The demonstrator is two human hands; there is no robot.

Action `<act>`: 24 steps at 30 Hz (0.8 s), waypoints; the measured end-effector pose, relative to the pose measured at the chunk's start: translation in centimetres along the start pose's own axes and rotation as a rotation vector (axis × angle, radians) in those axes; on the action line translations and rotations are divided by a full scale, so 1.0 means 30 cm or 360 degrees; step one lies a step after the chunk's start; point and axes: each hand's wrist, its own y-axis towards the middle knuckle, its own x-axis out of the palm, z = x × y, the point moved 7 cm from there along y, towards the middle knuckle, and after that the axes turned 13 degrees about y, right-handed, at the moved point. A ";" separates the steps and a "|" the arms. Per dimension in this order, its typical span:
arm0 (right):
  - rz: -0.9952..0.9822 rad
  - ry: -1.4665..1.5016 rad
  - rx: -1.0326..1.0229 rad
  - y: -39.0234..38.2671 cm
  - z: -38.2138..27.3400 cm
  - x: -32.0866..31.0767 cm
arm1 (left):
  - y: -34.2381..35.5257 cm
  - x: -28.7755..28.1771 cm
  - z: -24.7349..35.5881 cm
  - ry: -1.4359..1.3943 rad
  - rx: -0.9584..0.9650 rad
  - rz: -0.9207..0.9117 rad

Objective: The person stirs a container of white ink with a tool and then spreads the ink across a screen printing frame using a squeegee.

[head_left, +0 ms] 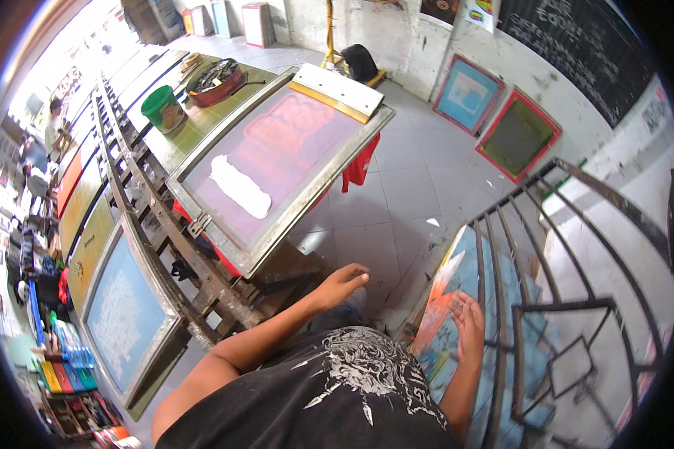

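My left hand is held out in front of my body, below the near corner of a screen-printing frame and apart from it. Its fingers look loosely stretched, and nothing shows in them. Beside the metal railing, my right hand is raised with its fingers apart and holds nothing. A thick streak of white ink lies on the frame's mesh near its left end. Across the far end rests a squeegee with a white handle and a yellowish edge. Red cloth hangs out from under the frame.
A green bucket and a red basin stand on the long printing table. Another frame with blue mesh lies left of the metal rails. A black railing curves along my right. Two framed screens lean on the wall.
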 end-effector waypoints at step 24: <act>-0.1087 -0.0766 0.0751 2.540 -0.124 0.729 | 0.808 -0.218 0.061 -0.0625 -0.0705 0.2163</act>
